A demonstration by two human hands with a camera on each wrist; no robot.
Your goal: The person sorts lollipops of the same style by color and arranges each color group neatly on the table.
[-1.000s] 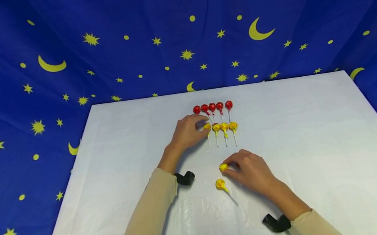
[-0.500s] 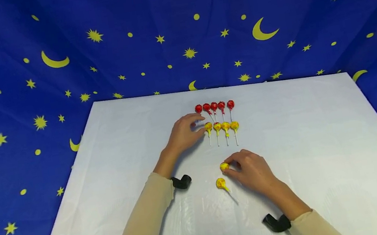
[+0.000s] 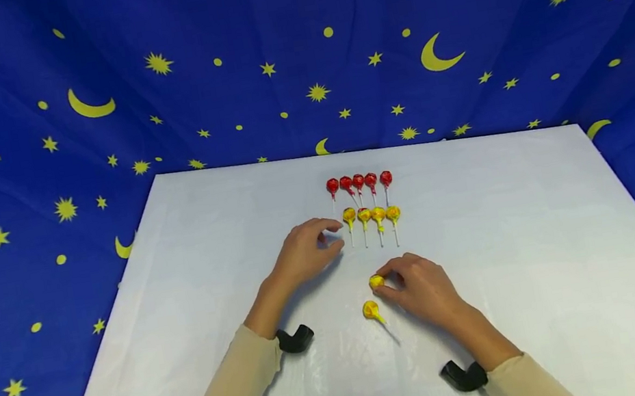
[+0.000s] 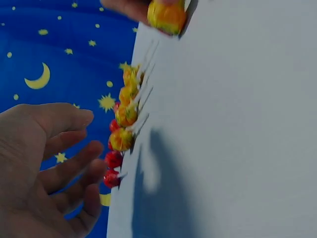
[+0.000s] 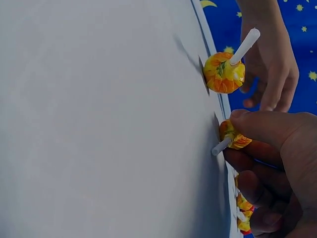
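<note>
My left hand (image 3: 306, 252) hovers left of a row of yellow lollipops (image 3: 365, 216), fingers loosely bent with nothing between them. In the left wrist view its thumb and fingers stand apart beside that row. My right hand (image 3: 421, 285) pinches a yellow lollipop (image 3: 376, 282) by its wrapped head; the right wrist view shows its white stick (image 5: 221, 146) poking out past the thumb. Just in front of it, a single yellow lollipop (image 3: 370, 310) lies on the table with its stick slanting toward the near right.
Behind the yellow row lies a row of red lollipops (image 3: 358, 181), sticks pointing toward me. All rest on a white-covered table (image 3: 534, 226). A blue curtain (image 3: 276, 94) with yellow moons and stars hangs along the back and left edges.
My left hand has let go of the leftmost yellow lollipop and drawn back left and toward me, uncovering the leftmost red lollipop. The right hand has stayed in place with its lollipop.
</note>
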